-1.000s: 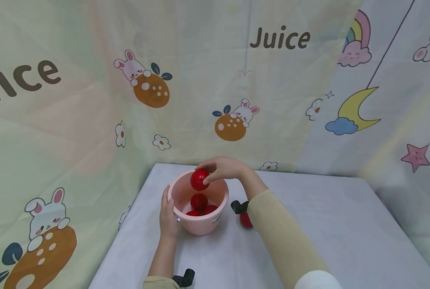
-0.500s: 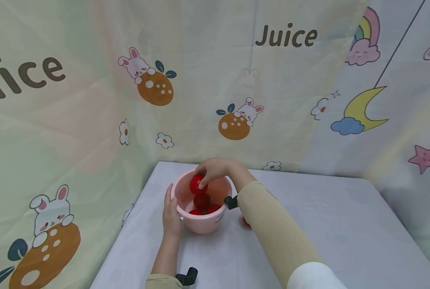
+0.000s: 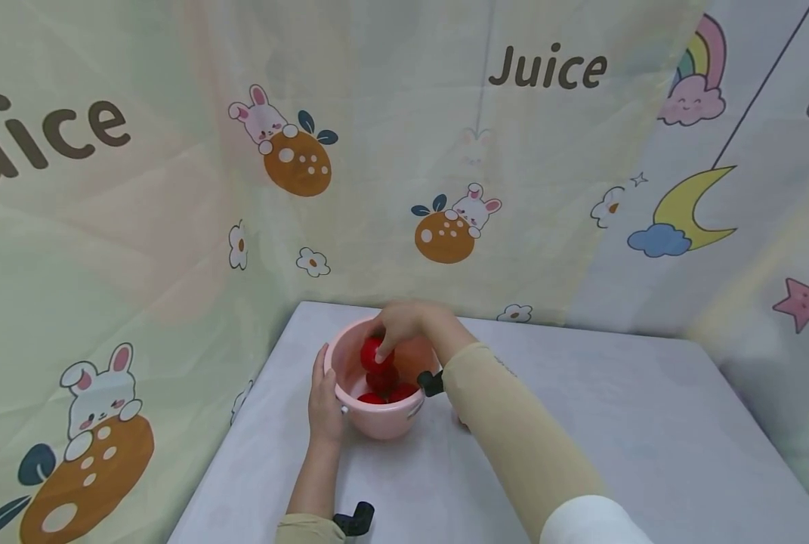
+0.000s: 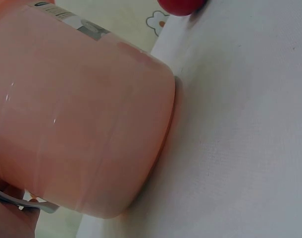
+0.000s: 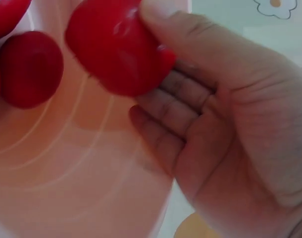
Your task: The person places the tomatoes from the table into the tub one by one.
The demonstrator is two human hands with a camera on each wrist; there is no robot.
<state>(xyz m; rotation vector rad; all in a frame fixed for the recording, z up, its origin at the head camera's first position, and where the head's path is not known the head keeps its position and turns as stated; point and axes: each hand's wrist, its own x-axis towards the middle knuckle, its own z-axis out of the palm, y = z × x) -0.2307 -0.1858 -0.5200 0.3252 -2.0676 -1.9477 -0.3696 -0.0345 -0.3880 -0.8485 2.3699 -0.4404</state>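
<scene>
A pink bucket (image 3: pixel 380 423) with a grey handle (image 4: pixel 22 201) stands on the table. My left hand (image 3: pixel 325 408) holds its left side, fingers and thumb at the rim and handle. Within the bucket's mouth, my right hand (image 3: pixel 404 323) pinches a red round fruit (image 3: pixel 375 355) between thumb and fingers. Below it, other red round fruits (image 3: pixel 402 392) lie in the bucket. In the right wrist view, the shiny held fruit (image 5: pixel 116 44) sits at the fingertips, over the pink inner wall. The lower fruits show at that view's left edge.
One more red fruit (image 4: pixel 181 5) rests on the table right of the bucket, mostly hidden behind the right sleeve in the head view. The white-covered table (image 3: pixel 615 423) meets a printed cloth backdrop (image 3: pixel 377 151) behind and at the left.
My right hand has lowered the held fruit deeper into the bucket, towards the fruits inside. My left hand keeps its place on the bucket. The head view has shifted slightly.
</scene>
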